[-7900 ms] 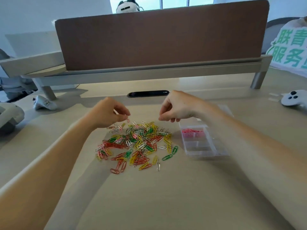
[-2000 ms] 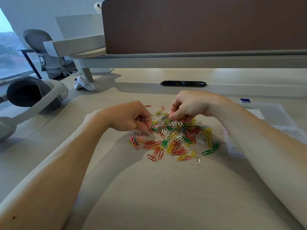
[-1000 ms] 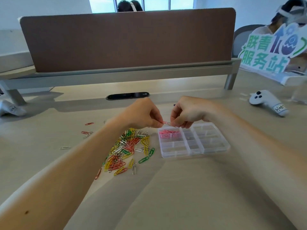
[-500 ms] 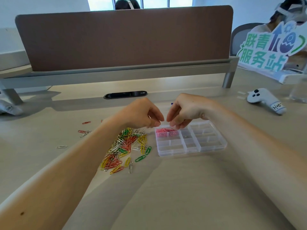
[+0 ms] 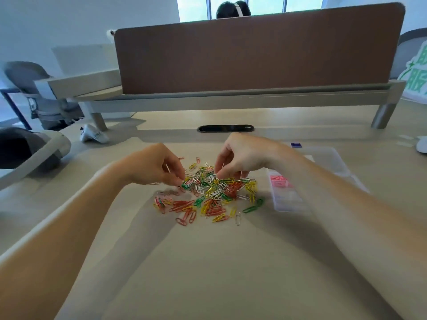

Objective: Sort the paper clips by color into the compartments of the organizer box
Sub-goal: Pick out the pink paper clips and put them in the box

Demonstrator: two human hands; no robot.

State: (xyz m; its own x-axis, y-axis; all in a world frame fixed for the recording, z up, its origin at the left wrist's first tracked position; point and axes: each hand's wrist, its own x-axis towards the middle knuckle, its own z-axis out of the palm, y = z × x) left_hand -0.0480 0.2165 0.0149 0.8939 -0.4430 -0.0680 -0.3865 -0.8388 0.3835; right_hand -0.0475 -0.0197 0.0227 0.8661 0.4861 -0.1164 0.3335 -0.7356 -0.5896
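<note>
mixed-color paper clips [image 5: 209, 195] heaped on desk | organizer box [image 5: 286, 199] right, pink clips [image 5: 280, 181] inside

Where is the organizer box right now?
In the head view, the organizer box sits right of the paper clip pile, partly hidden by the right forearm.

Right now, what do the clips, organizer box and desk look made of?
Paper clips: likely thin wire with a coloured coating, a few bare silver; slim loops, bright hues.
Organizer box: clear, slightly frosted plastic; pink clips show through its walls.
Desk: matte beige laminate, probably; uniform tone, dull sheen.
</note>
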